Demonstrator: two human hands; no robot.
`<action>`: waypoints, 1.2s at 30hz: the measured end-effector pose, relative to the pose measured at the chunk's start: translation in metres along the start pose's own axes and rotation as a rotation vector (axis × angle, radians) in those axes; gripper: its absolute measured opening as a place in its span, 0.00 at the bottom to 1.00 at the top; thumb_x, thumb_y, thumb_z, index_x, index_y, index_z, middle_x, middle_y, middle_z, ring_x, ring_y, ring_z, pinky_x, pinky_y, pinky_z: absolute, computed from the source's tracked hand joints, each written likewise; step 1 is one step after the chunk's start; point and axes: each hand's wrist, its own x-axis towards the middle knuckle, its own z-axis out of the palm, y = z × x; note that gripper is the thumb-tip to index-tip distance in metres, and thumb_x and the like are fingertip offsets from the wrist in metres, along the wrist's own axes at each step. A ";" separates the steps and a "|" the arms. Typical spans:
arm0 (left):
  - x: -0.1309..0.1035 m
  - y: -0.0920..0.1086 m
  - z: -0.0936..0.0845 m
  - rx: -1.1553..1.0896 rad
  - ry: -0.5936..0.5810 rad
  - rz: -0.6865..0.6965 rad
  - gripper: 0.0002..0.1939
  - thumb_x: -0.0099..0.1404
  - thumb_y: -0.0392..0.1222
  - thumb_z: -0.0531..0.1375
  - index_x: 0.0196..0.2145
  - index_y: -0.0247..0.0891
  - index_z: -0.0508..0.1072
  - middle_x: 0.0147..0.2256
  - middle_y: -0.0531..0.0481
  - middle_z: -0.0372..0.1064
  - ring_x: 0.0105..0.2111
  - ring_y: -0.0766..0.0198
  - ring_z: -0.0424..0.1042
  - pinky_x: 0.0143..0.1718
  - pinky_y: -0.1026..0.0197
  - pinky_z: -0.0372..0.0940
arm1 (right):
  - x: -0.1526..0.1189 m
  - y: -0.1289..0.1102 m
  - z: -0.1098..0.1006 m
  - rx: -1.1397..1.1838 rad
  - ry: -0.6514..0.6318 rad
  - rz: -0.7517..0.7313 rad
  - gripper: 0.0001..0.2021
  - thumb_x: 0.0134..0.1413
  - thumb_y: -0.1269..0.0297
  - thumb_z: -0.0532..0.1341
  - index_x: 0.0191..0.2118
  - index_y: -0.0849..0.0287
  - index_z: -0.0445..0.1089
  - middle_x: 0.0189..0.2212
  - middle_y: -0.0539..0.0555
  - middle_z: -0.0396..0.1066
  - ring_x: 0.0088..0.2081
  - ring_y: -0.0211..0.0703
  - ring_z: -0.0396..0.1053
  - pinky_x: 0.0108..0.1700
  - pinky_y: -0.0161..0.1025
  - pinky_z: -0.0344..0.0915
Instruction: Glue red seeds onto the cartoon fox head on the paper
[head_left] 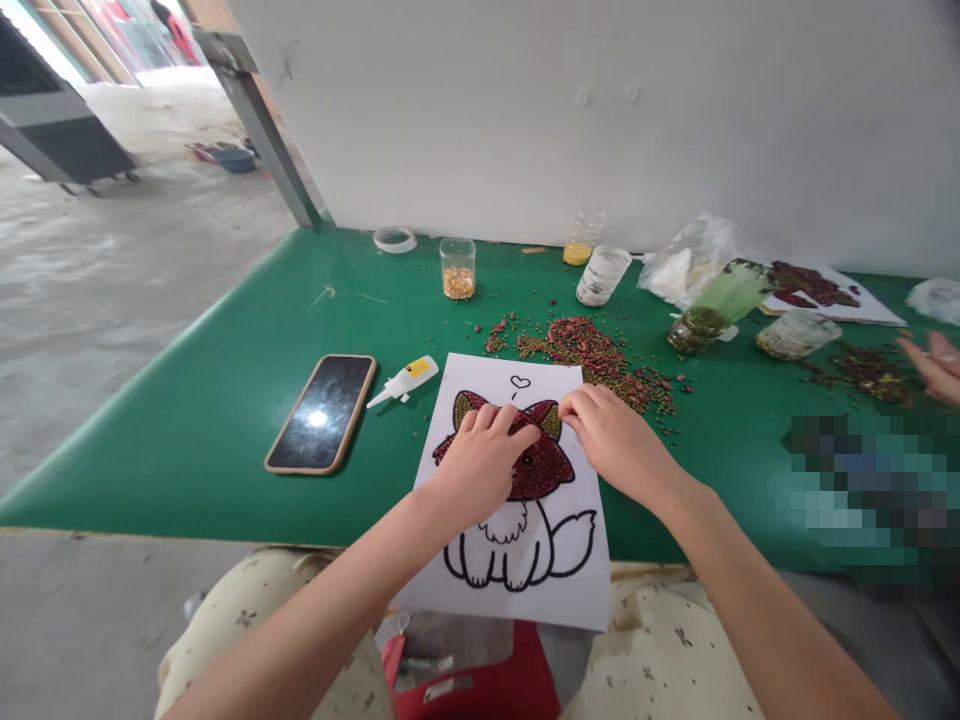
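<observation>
A white sheet with a fox drawing (499, 545) lies at the front edge of the green table, its lower part overhanging. The fox's head is covered in dark red beans, the ears partly in small green ones. My left hand (487, 450) rests on the head with its fingers apart, hiding part of the face. At the right ear my right hand (607, 430) is closed in a pinch; whatever is between its fingertips is too small to make out. Just beyond the sheet spreads a pile of red and green beans (592, 350). A white glue bottle (411, 376) lies left of the sheet.
A phone (322, 415) lies to the left. Along the back stand a cup of corn kernels (458, 275), a white-wrapped cup (602, 275) and a plastic bag (690, 260). Right of them is a tipped jar (799, 335). Another person's hand (937, 365) shows at the right edge.
</observation>
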 end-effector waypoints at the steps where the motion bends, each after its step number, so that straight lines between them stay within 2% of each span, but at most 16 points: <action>1: 0.000 0.000 0.000 -0.001 0.001 0.002 0.24 0.52 0.24 0.48 0.46 0.41 0.64 0.47 0.44 0.59 0.44 0.53 0.57 0.45 0.51 0.58 | 0.000 0.000 0.000 -0.001 0.002 -0.003 0.08 0.59 0.74 0.47 0.32 0.58 0.59 0.32 0.54 0.64 0.35 0.44 0.60 0.37 0.41 0.58; 10: -0.001 0.001 -0.001 0.022 -0.001 0.002 0.23 0.51 0.24 0.49 0.45 0.39 0.63 0.46 0.44 0.59 0.43 0.54 0.58 0.44 0.52 0.58 | 0.000 0.000 0.000 -0.002 -0.005 0.004 0.08 0.59 0.74 0.48 0.32 0.58 0.59 0.32 0.54 0.64 0.35 0.44 0.60 0.37 0.41 0.58; 17: 0.000 -0.001 0.000 0.005 -0.018 0.004 0.26 0.52 0.24 0.49 0.47 0.42 0.64 0.47 0.44 0.58 0.44 0.54 0.57 0.45 0.51 0.57 | 0.000 0.001 0.001 -0.002 0.015 -0.010 0.08 0.59 0.74 0.48 0.32 0.57 0.60 0.32 0.54 0.64 0.35 0.43 0.60 0.36 0.40 0.58; 27: 0.001 -0.004 0.002 0.067 -0.018 0.061 0.25 0.53 0.25 0.50 0.47 0.43 0.64 0.46 0.44 0.59 0.44 0.52 0.58 0.44 0.51 0.58 | -0.001 0.000 0.000 -0.006 -0.005 -0.006 0.08 0.59 0.75 0.48 0.32 0.58 0.59 0.32 0.54 0.64 0.35 0.43 0.60 0.37 0.40 0.58; 36: 0.002 -0.007 0.003 0.066 -0.007 0.065 0.23 0.51 0.25 0.50 0.45 0.39 0.63 0.45 0.45 0.60 0.42 0.54 0.58 0.42 0.53 0.59 | -0.001 0.000 -0.001 0.001 -0.019 0.010 0.07 0.59 0.75 0.48 0.32 0.58 0.58 0.32 0.54 0.64 0.35 0.43 0.60 0.37 0.40 0.58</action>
